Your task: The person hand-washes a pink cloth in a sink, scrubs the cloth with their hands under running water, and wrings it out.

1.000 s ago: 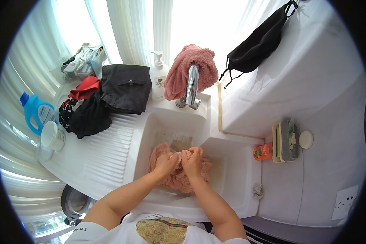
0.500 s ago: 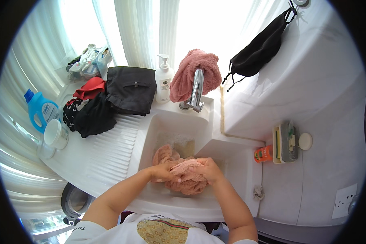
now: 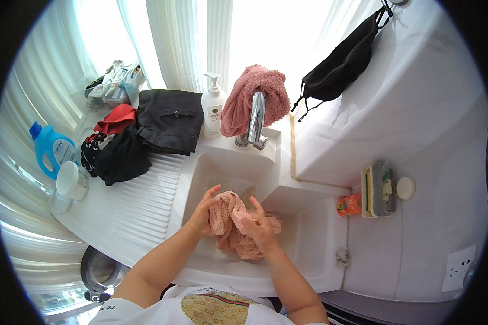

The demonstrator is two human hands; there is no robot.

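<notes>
A blue jug stands at the far left, adjacent to a white tub. To the right, a bunched black garment lies beside a red cloth and a flat grey garment. A clear box holding mixed items is positioned behind. A pump bottle stands upright right of the grey garment. A black mask hangs at upper right. Below it, an orange bottle is located beside a caddy.
</notes>
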